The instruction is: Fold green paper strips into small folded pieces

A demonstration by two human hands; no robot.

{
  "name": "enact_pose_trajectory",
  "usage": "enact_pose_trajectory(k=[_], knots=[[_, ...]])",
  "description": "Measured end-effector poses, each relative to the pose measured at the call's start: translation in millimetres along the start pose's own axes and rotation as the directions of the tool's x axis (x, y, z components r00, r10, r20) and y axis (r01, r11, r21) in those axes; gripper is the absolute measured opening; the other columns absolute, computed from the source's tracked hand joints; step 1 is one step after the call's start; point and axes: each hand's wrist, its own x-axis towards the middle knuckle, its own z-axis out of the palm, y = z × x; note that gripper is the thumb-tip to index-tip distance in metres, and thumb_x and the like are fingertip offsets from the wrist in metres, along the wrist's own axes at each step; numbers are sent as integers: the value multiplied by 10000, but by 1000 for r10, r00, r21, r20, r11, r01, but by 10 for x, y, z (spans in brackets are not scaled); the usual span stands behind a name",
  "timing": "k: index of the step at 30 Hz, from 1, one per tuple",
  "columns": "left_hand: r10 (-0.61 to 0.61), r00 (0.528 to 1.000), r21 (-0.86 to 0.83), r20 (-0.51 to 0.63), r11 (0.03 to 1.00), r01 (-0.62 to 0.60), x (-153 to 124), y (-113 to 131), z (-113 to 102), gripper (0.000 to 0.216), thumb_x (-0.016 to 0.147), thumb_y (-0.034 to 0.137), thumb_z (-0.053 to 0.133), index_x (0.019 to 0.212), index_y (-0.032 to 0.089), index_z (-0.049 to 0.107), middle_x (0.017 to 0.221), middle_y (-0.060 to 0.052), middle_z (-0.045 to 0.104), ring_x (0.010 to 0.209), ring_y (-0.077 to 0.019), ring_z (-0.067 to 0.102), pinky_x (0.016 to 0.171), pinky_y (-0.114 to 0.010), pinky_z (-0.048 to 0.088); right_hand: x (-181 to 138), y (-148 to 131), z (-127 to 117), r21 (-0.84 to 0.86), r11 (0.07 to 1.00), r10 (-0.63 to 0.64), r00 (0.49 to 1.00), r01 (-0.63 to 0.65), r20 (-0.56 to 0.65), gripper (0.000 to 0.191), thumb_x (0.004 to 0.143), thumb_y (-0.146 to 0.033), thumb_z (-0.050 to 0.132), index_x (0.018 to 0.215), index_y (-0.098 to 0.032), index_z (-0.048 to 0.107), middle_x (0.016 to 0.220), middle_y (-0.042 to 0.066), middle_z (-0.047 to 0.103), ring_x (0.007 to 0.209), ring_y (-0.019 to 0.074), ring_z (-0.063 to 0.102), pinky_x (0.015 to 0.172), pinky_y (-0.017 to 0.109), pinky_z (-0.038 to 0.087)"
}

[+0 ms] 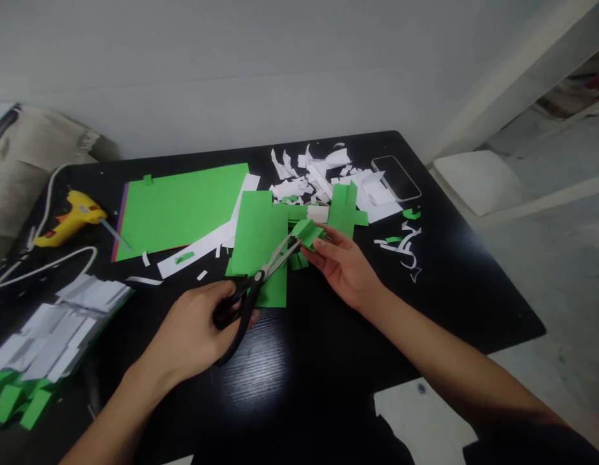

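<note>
Scraps [317, 177] litter the black tabletop [328, 361]. The left grip [199, 326] holds scissors [257, 278] parted at the folded green paper [306, 232] pinched by the right grip [346, 263]. Trimming seems underway; the next snip calls for steadiness

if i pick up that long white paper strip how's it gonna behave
The long white strip looks thin, so it would probably flop and feel light. The green scrap lying on it may slide off, and the green sheet overlapping it might shift along.
</note>
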Motion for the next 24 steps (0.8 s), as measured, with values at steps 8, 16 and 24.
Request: enact_pose_trajectory(k=[8,16,24], knots=[[24,999,-34,43,999,-23,-24,-55,-60,334,917,425,599,675,207,529,594,19,557,528,-144,488,516,-267,341,-7,-26,-16,-58,997,-54,998,52,-36,387,729,-213,906,1070,-294,743,926,-27,738,1043,205,735,1120,437,566],[33,999,-16,22,999,-32,10,21,-3,294,887,362,581,649,210,500,599,19,550,531,-146,496,524,-273,349,-49,50,14,-111,992,-56,998,57,9,367,712,-228,919,1030,-308,755,937,-36,746,969,187,736,1074,465,587],[54,999,7,-5,999,-54,41,17,62,270,884,341,579,665,211,490,632,4,580,550,-155,530,544,-276,363,-88,136,49,-148,988,-33,998,40,49,364,692,-217,940,1009,-287,773,870,-38,742,872,162,728,979,436,627]])
